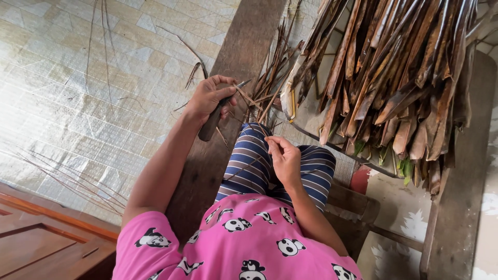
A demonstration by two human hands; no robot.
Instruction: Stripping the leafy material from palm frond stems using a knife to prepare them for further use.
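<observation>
**Stripping a thin leaf rib with a small knife**

The person sits with the knees up, and the camera looks down over a pink shirt [244,243] with small panda pictures and blue striped trousers [249,161].

The left hand [210,96] is closed around the dark handle of a knife [220,111]. The short blade points up and to the right, out past the thumb. The blade touches a thin brown strip [254,101], which goes from the knife down toward the other hand.

The right hand [285,158] rests over the striped knee. Its fingers are pinched together on the lower end of the same strip, so this hand is closed on it too. A thin dark stick [244,168] also goes down and to the left from this hand, across the trousers.

Just behind the knife there is a loose bunch of thin brown ribs [277,62] which lies against a dark wooden plank [244,46]. To the right, a big pile of dry brown leaves [399,72] hangs over a low wooden frame [467,155]; some tips at the bottom are green.

On the left the floor is covered with a pale woven mat [62,83]. A few long thin sticks [67,179] lie on it, well apart from the hands.
</observation>
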